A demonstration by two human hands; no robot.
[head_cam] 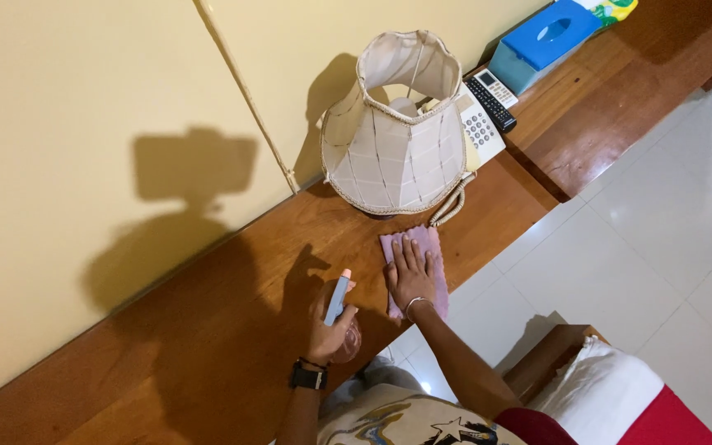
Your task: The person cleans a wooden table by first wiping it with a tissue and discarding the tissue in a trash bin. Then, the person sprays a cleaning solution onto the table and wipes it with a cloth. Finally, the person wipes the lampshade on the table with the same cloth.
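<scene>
The right hand lies flat, fingers spread, pressing a pink cloth onto the wooden table, just in front of a cream lampshade. The left hand, its grip closed, holds a spray bottle upright just beside the cloth. Behind the lampshade are a phone, a remote and a blue tissue box.

Bright, sharp img; hard shadows on wall, light from behind.

Soft pink cloth, glossy wood shelf
</scene>
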